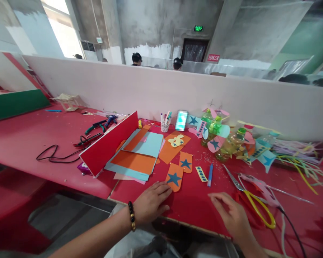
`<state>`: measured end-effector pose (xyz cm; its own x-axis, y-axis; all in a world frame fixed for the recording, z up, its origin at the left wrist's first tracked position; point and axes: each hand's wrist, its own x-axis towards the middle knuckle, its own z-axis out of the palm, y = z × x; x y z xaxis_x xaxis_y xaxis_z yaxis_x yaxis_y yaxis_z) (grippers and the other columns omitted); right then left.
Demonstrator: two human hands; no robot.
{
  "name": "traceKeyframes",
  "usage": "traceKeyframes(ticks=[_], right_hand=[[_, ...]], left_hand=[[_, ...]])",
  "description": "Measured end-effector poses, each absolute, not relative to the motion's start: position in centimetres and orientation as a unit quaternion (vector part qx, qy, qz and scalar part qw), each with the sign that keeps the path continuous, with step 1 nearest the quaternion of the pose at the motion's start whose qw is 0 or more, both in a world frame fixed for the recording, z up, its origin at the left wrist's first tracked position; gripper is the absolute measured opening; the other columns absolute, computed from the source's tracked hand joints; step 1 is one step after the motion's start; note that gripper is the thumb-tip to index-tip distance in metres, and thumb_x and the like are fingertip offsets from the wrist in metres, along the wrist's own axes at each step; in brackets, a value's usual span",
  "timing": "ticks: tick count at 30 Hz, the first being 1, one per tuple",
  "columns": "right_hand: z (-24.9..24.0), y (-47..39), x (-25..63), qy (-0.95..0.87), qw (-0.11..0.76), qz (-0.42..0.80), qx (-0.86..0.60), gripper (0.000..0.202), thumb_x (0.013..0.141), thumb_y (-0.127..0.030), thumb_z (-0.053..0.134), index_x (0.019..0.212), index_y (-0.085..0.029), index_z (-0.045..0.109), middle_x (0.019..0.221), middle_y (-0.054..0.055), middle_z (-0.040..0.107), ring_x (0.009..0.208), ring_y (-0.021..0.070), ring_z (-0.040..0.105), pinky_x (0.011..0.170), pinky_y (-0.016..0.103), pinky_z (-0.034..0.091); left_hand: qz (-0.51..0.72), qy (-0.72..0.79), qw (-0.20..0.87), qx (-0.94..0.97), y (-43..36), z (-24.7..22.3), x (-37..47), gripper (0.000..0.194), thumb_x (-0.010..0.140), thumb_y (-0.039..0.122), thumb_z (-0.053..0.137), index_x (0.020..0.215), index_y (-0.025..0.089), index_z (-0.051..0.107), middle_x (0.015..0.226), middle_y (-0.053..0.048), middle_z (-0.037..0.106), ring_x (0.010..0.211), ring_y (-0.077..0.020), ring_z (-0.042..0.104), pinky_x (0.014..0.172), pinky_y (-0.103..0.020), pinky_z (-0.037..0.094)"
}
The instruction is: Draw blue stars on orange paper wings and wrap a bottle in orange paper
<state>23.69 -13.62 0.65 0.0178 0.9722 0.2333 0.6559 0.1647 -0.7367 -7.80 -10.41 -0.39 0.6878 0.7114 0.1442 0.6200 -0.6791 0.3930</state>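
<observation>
My left hand [154, 201] lies palm down near the table's front edge, fingers stretched out and holding nothing. Its fingertips reach the lower end of an orange paper piece with a dark blue star [174, 178]. A second orange star piece [186, 163] lies just behind that one. To the right are a cream paper strip with blue dots [201, 174] and a blue pen [210, 175]. My right hand [233, 215] hovers at the front right, fingers loosely bent and apart, with nothing in it. Beside it lie yellow-handled scissors [247, 195] and a pink glue gun [263, 190].
Orange and blue paper sheets [148, 143] lie by a red divider [110, 143]. A pen cup [165, 127] and a lit phone [181, 120] stand at the back. Right of them are plastic bottles with paper shapes [222, 138]. Pliers [97, 125] lie left of the divider.
</observation>
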Motion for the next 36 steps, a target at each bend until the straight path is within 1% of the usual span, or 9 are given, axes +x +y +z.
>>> traceKeyframes(ticks=[5,8,12,15,20,23,26,32,36], right_hand=[[2.4,-5.0,21.7,-0.743,0.299,0.132,-0.584,0.031,0.087,-0.042,0.051,0.097,-0.019,0.069,0.098,0.009,0.070,0.094,0.0225,0.063,0.087,0.034,0.048],[3.1,1.2,19.9,-0.771,0.245,0.096,-0.580,0.031,0.087,-0.034,0.050,0.107,-0.019,0.069,0.112,0.009,0.068,0.106,0.0230,0.059,0.095,0.035,0.043],[2.8,7.9,17.0,-0.782,0.126,0.082,-0.605,0.039,0.090,-0.032,0.048,0.125,-0.022,0.061,0.137,0.008,0.053,0.123,0.0230,0.048,0.103,0.033,0.034],[2.1,10.9,15.1,-0.774,0.068,0.085,-0.624,0.041,0.091,-0.033,0.047,0.131,-0.026,0.056,0.144,0.008,0.045,0.126,0.0247,0.044,0.102,0.034,0.032],[1.6,10.8,12.6,-0.748,0.039,0.075,-0.658,0.059,0.086,-0.056,0.050,0.138,-0.028,0.047,0.148,0.014,0.035,0.128,0.0353,0.037,0.096,0.044,0.034],[1.7,8.6,11.1,-0.735,0.026,-0.001,-0.678,0.073,0.079,-0.068,0.049,0.136,-0.023,0.047,0.135,0.019,0.047,0.119,0.0359,0.043,0.093,0.046,0.035],[1.8,6.6,9.8,-0.766,0.006,-0.005,-0.642,0.077,0.076,-0.074,0.047,0.128,-0.017,0.054,0.119,0.019,0.058,0.112,0.0344,0.047,0.090,0.044,0.036],[2.2,6.2,9.3,-0.770,-0.022,0.006,-0.637,0.053,0.084,-0.063,0.047,0.105,-0.018,0.066,0.106,0.016,0.065,0.109,0.0320,0.051,0.088,0.043,0.036],[2.5,6.3,8.9,-0.764,-0.038,0.015,-0.644,0.056,0.083,-0.064,0.048,0.110,-0.018,0.064,0.113,0.017,0.064,0.113,0.0329,0.049,0.091,0.044,0.035]], left_hand=[[0.180,0.361,0.152,0.902,-10.8,-0.8,-8.2,0.048,0.089,0.032,0.056,0.135,0.020,0.048,0.137,-0.008,0.050,0.131,-0.0255,0.040,0.112,-0.044,0.031],[0.195,0.365,0.151,0.898,-10.9,-0.8,-8.2,0.045,0.088,0.030,0.057,0.131,0.020,0.052,0.132,-0.008,0.054,0.127,-0.0252,0.044,0.110,-0.043,0.035],[0.206,0.375,0.143,0.893,-11.2,-0.5,-8.2,0.041,0.088,0.030,0.057,0.128,0.019,0.054,0.129,-0.007,0.057,0.122,-0.0247,0.048,0.108,-0.040,0.038],[0.213,0.372,0.146,0.892,-11.3,-0.5,-8.3,0.039,0.089,0.031,0.056,0.127,0.020,0.054,0.126,-0.007,0.058,0.121,-0.0244,0.049,0.109,-0.040,0.038],[0.226,0.363,0.145,0.892,-11.2,-1.1,-8.4,0.040,0.088,0.033,0.056,0.127,0.022,0.053,0.126,-0.006,0.059,0.120,-0.0253,0.050,0.109,-0.040,0.039],[0.234,0.358,0.135,0.894,-11.0,-1.5,-8.4,0.042,0.087,0.033,0.058,0.127,0.021,0.053,0.124,-0.007,0.061,0.118,-0.0261,0.053,0.107,-0.040,0.042],[0.246,0.361,0.130,0.890,-11.0,-1.4,-8.3,0.042,0.087,0.033,0.058,0.127,0.022,0.053,0.123,-0.007,0.061,0.117,-0.0259,0.053,0.105,-0.039,0.043],[0.246,0.369,0.145,0.885,-11.1,-1.0,-8.3,0.039,0.088,0.031,0.057,0.126,0.023,0.054,0.123,-0.007,0.061,0.116,-0.0257,0.054,0.105,-0.040,0.043],[0.234,0.372,0.156,0.885,-11.2,-1.1,-8.4,0.039,0.088,0.031,0.056,0.126,0.022,0.054,0.125,-0.006,0.060,0.118,-0.0248,0.052,0.107,-0.039,0.041]])
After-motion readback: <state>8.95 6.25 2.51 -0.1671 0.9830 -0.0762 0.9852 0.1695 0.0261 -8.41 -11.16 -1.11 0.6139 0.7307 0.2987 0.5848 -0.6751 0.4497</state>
